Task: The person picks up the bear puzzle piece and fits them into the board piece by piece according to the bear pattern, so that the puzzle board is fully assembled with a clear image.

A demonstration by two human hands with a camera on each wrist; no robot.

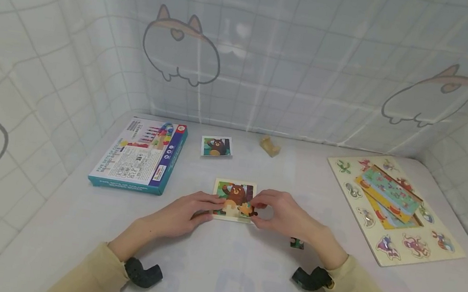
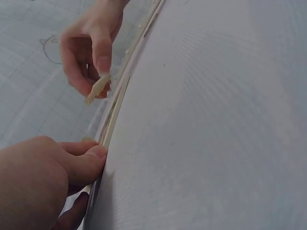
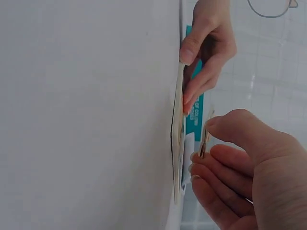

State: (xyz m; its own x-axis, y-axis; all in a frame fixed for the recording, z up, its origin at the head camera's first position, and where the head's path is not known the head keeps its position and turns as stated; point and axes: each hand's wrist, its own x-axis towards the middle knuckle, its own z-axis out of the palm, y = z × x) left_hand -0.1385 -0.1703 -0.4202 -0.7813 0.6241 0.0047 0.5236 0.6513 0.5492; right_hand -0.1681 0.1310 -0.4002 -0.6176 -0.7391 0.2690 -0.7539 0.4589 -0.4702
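A small square jigsaw board [image 1: 232, 219] with a brown bear picture lies flat on the table in the head view, its lower part showing bare wood. My left hand [image 1: 182, 213] grips its left edge, with the thumb at the near corner and fingers on the picture. Above the board's right side, my right hand [image 1: 280, 211] pinches an orange and dark jigsaw piece [image 1: 246, 210] between thumb and fingers. In the right wrist view that piece [image 3: 205, 136] is tilted up, apart from the board. A green and dark loose jigsaw piece [image 1: 297, 243] lies under the right wrist.
Behind the board stand a bear picture card [image 1: 216, 147] and a curved tan block [image 1: 270, 146]. To the left lies a teal-edged box [image 1: 135, 157]. A wooden animal puzzle board [image 1: 389, 245] at right carries colourful cards [image 1: 392, 191]. A patterned curtain [image 1: 270, 72] hangs behind.
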